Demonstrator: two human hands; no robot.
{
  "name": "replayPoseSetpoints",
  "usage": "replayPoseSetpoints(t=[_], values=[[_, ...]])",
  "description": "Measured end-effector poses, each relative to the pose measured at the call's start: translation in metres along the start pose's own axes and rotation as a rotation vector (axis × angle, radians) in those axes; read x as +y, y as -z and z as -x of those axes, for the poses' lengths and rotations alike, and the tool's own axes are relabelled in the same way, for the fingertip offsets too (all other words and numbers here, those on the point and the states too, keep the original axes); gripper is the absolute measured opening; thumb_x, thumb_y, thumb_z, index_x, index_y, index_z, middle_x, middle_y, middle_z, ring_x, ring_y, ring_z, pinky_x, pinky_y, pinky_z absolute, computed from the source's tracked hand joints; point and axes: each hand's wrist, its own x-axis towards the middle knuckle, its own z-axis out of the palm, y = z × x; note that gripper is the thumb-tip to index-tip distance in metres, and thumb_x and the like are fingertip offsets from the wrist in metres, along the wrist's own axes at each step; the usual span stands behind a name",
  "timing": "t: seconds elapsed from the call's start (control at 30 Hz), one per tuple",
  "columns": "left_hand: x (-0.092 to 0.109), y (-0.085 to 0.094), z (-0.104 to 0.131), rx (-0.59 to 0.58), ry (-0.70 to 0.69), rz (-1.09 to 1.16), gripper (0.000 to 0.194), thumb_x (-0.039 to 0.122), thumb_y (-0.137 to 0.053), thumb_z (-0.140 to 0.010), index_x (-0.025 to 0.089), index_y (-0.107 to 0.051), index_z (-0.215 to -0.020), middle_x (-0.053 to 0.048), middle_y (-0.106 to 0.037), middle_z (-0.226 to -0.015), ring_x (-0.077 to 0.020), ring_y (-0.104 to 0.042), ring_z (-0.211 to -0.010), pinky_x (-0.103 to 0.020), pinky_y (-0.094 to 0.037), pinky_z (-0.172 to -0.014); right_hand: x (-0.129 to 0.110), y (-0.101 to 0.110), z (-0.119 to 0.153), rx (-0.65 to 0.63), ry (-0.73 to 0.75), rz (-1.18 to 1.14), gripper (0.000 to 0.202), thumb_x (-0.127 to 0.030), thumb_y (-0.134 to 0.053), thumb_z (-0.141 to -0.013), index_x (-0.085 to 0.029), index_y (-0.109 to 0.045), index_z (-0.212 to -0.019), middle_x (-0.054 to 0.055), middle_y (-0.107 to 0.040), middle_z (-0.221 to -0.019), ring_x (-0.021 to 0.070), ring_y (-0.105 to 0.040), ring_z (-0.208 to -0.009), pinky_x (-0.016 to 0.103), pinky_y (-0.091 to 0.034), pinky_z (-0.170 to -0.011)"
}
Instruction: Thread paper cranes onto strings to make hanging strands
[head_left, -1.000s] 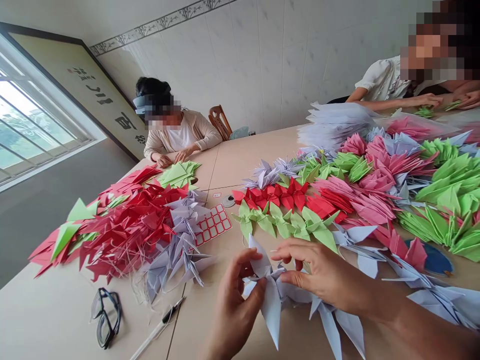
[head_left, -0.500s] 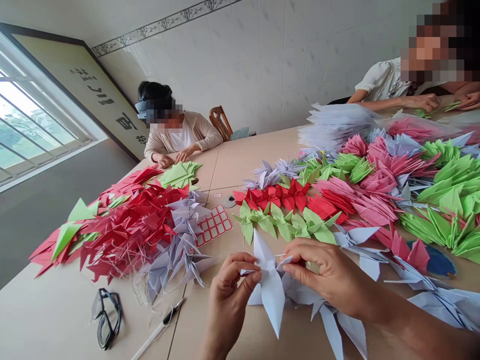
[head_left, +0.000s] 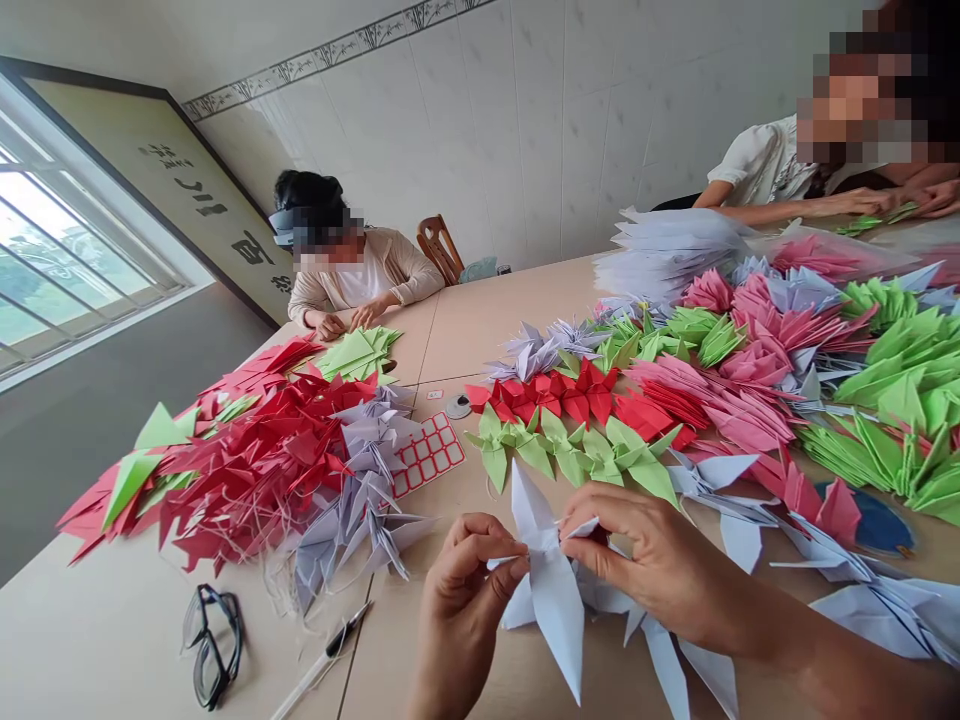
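Note:
A pale white-blue folded paper flower [head_left: 556,590] with long pointed petals is held up above the table in the lower middle of the head view. My left hand [head_left: 474,590] pinches its left petal between thumb and fingers. On the other side, my right hand [head_left: 637,550] pinches a right petal near the centre. More pale folded paper [head_left: 664,660] lies behind and below my right hand, partly covered by it. Just beyond my hands runs a row of green paper flowers [head_left: 574,450], with red paper flowers [head_left: 555,395] behind it.
Red paper pieces [head_left: 262,450] and lilac flowers [head_left: 367,490] pile up at left. Glasses [head_left: 214,645] and a pen-like tool [head_left: 330,650] lie near the front. A label sheet [head_left: 429,455] is mid-table. Green and pink stacks [head_left: 757,350] fill the right. Two people sit across.
The held flower has tilted slightly, its lower petal tip moving right and down. My left hand has shifted slightly right, and my right fingers have drawn a little closer to the flower's centre.

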Motion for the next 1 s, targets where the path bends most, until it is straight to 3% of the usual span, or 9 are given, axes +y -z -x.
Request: replayPoseSetpoints(t=[0.2,0.37,0.6,1.0], values=[[-0.0022,0.0035,0.0015,0.006,0.009,0.024,0.01,0.026,-0.068,-0.086,0.022,-0.071,-0.078,-0.001,-0.057,-0.077,-0.015,-0.054,-0.075,-0.024,-0.045,-0.07,0.0002,0.0032,-0.0003,0.018,0.004,0.026,0.012,-0.019,-0.056,-0.094,-0.021,-0.062,-0.085,0.002,-0.065,-0.088,0.016,-0.063,-0.083,0.026,-0.049,-0.073],[-0.0057,0.0038,0.0018,0.021,0.042,0.063,0.006,0.028,-0.07,-0.084,0.022,-0.07,-0.082,0.0,-0.059,-0.08,-0.0141,-0.053,-0.075,-0.022,-0.044,-0.068,-0.0018,0.0042,-0.001,-0.011,-0.007,0.063,0.012,-0.018,-0.057,-0.093,-0.021,-0.064,-0.083,0.002,-0.065,-0.086,0.016,-0.063,-0.08,0.027,-0.049,-0.07],[-0.0031,0.0025,0.002,0.021,0.097,0.062,0.02,0.031,-0.068,-0.086,0.019,-0.063,-0.072,0.003,-0.055,-0.068,-0.0106,-0.048,-0.066,-0.019,-0.04,-0.062,-0.0047,0.0024,-0.0013,-0.058,-0.025,0.111,0.015,-0.016,-0.056,-0.092,-0.019,-0.064,-0.08,0.001,-0.063,-0.082,0.0147,-0.06,-0.073,0.027,-0.049,-0.067],[-0.001,0.0002,0.0004,0.064,0.078,0.02,0.012,0.031,-0.07,-0.084,0.019,-0.069,-0.081,-0.001,-0.064,-0.074,-0.0141,-0.058,-0.07,-0.022,-0.048,-0.064,-0.0001,0.003,0.0,-0.049,0.007,0.158,0.016,-0.014,-0.055,-0.092,-0.02,-0.061,-0.079,0.001,-0.063,-0.082,0.0143,-0.06,-0.072,0.026,-0.05,-0.066]])
